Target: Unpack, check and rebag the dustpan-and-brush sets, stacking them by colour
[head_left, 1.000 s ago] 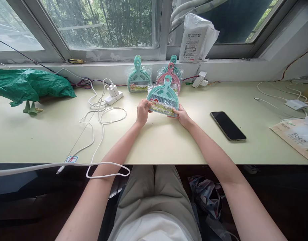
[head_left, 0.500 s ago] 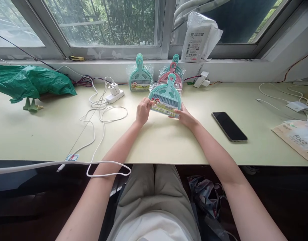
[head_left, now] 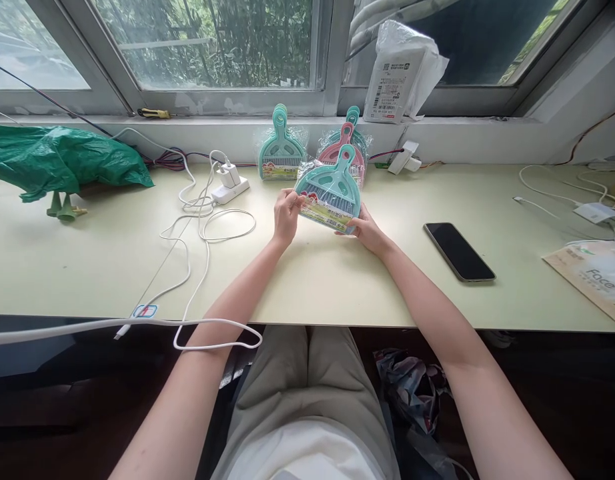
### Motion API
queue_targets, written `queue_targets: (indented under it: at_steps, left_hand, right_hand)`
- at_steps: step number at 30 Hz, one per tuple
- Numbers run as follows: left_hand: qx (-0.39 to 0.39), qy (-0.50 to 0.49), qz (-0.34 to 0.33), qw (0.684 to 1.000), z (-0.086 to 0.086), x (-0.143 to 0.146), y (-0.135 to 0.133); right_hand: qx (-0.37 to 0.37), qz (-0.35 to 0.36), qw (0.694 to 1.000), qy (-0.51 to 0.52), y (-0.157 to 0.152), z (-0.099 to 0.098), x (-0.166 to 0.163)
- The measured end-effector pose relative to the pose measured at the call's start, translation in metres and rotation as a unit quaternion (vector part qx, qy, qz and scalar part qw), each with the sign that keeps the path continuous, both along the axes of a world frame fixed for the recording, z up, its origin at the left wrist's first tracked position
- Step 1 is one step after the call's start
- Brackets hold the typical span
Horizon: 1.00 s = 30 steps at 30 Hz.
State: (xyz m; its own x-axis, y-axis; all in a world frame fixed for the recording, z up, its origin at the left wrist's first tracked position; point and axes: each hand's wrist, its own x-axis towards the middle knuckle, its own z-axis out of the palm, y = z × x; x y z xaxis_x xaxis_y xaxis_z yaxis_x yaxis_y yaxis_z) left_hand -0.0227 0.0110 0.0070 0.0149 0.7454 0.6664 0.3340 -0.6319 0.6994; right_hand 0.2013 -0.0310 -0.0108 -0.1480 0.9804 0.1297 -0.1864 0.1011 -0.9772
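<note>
A teal dustpan and brush set (head_left: 332, 183) in clear plastic wrap is held up between both hands, handle upward and tilted a little. My left hand (head_left: 287, 215) is closed on its lower left edge, by the printed label. On the lower right corner, my right hand (head_left: 366, 230) grips it with the thumb in front. Behind it a wrapped pink dustpan set (head_left: 346, 137) leans near the wall, with a teal one (head_left: 354, 117) partly hidden behind. Further left, wrapped teal dustpan sets (head_left: 280, 147) stand against the wall.
White cables (head_left: 207, 247) and a power strip (head_left: 231, 192) lie on the left, beside a green plastic bag (head_left: 62, 160). At right are a phone (head_left: 459, 252) and a tissue pack (head_left: 590, 273). A wrapped package (head_left: 395, 77) and a yellow utility knife (head_left: 154, 113) rest on the windowsill.
The held dustpan set has tilted slightly and shifted a touch to the left. Both hands keep their grip on it.
</note>
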Motion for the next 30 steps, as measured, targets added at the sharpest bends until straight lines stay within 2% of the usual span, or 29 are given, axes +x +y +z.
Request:
queue_targets:
  at_steps: [5, 13, 16, 20, 22, 26, 30]
  left_hand:
    - [-0.039, -0.036, 0.011, 0.999, -0.001, 0.0, -0.001]
    - [-0.134, -0.099, -0.015, 0.986, -0.004, -0.005, 0.003]
    - [-0.189, -0.113, -0.02, 0.975, -0.01, -0.007, 0.014]
    - [-0.279, -0.092, -0.067, 0.954, -0.018, -0.011, 0.025]
    - [-0.284, -0.073, -0.065, 0.954, -0.02, -0.012, 0.025]
    - [-0.245, -0.052, -0.036, 0.967, -0.021, -0.012, 0.022]
    - [-0.269, -0.067, -0.046, 0.96, -0.022, -0.009, 0.021]
  right_hand:
    - [-0.005, -0.003, 1.0, -0.003, 0.003, -0.003, -0.002]
    - [-0.006, 0.005, 1.0, -0.009, -0.001, -0.002, -0.005]
    - [-0.006, 0.013, 1.0, -0.014, 0.0, -0.002, -0.003]
    - [-0.003, 0.013, 0.999, -0.038, 0.001, -0.004, -0.003]
    - [0.018, -0.001, 0.997, -0.07, 0.0, -0.004, -0.004]
    - [0.07, -0.023, 0.986, -0.153, 0.002, -0.006, -0.004]
    - [0.087, -0.031, 0.983, -0.16, 0.007, -0.009, -0.001]
